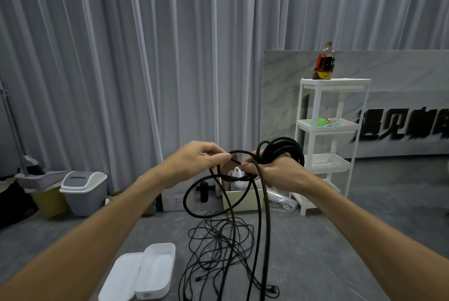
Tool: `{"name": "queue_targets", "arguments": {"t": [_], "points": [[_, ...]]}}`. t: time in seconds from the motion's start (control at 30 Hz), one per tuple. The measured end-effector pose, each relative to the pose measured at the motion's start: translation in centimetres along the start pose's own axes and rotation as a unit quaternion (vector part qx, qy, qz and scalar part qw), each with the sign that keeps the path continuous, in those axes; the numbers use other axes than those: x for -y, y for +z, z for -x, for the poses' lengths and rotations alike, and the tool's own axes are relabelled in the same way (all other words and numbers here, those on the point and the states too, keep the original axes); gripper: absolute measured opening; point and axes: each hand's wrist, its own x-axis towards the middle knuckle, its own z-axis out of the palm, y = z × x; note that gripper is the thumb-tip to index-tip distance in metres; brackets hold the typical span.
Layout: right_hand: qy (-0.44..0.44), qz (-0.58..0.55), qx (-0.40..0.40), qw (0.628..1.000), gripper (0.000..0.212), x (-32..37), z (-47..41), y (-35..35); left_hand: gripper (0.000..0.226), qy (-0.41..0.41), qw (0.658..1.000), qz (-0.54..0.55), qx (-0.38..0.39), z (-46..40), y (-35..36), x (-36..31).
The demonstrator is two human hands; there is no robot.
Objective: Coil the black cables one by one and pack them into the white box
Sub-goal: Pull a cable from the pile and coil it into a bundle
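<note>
My right hand (277, 172) grips a bundle of thick black cable loops (284, 149) that stand up above its knuckles. My left hand (196, 158) pinches the same cable close beside it, and a small loop arches between the two hands. From the hands the thick cable hangs down in long strands to the floor. Below lies a tangle of thinner black cables (218, 247) on the grey floor. The white box (156, 270) sits open at the lower left of the tangle, with its lid (120, 279) lying beside it on the left.
A white tiered shelf rack (328, 145) with a dark sauce bottle (324, 61) on top stands at the right. A grey bin (83, 192) and dustpan are at the left. Cardboard boxes (243, 197) and a black flask sit by the grey curtain behind.
</note>
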Motion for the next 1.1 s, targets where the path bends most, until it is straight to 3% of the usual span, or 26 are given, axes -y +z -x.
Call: {"name": "queue_targets", "arguments": {"t": [0.13,0.33,0.47,0.6,0.77,0.93,1.03,1.1], "points": [[0.003,0.065,0.057,0.996,0.017,-0.3,0.3,-0.9,0.037,-0.016,0.998,0.054,-0.007,0.7,-1.8,-0.1],[0.052,0.103,0.016,0.993,0.017,-2.7,0.8,-2.2,0.034,-0.026,0.963,0.198,-0.178,1.2,-5.6,2.7],[0.030,0.067,0.023,0.997,0.015,-1.6,0.8,-1.3,0.032,-0.021,0.939,0.315,-0.139,1.8,-4.7,1.8],[0.023,0.030,0.014,0.999,0.031,-0.3,-0.1,1.1,0.033,-0.009,0.932,0.346,-0.107,1.7,-2.8,-0.1],[0.019,0.025,-0.004,0.999,0.029,0.2,-1.0,2.9,0.033,0.014,0.909,0.407,-0.087,1.7,-1.7,-1.2],[0.025,0.081,-0.083,0.993,0.034,0.0,-1.6,4.0,0.033,0.025,0.916,0.400,-0.019,2.0,-0.5,-2.1],[0.072,0.110,-0.119,0.984,0.036,-0.7,-1.6,3.5,0.035,0.038,0.933,0.356,-0.037,1.8,-1.1,-1.6],[0.092,0.099,-0.159,0.978,0.042,-1.2,-1.5,2.5,0.042,0.027,0.931,0.352,-0.094,1.6,-2.2,-0.4]]}}
